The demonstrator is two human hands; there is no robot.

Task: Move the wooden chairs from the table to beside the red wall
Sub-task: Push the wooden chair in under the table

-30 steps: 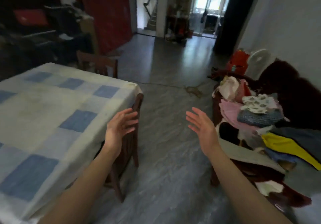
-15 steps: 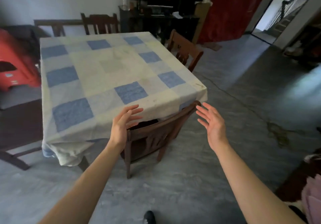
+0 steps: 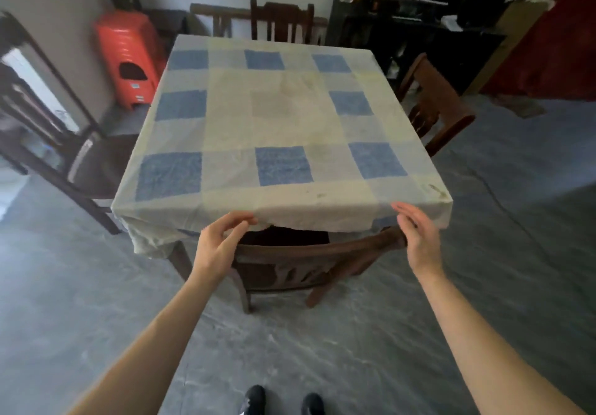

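A wooden chair [image 3: 309, 253] is pushed under the near edge of the table [image 3: 290, 118], which wears a blue-and-cream checked cloth. My left hand [image 3: 219, 240] hovers at the left end of the chair's top rail, fingers apart, holding nothing. My right hand [image 3: 417, 234] rests against the right end of that rail, fingers loosely spread. A second wooden chair [image 3: 432, 108] stands at the table's right side, a third chair [image 3: 282, 19] at the far side. The red wall [image 3: 554, 37] is at the far right.
A red plastic stool stack [image 3: 129, 60] stands at the back left. A dark bench or frame [image 3: 64, 144] sits left of the table. Dark shelving with clutter [image 3: 419, 18] fills the back right. Grey floor [image 3: 516, 221] stretches to the right toward the red wall.
My view has swung left to face the table squarely. Both hands have come forward to the ends of the near chair's top rail.
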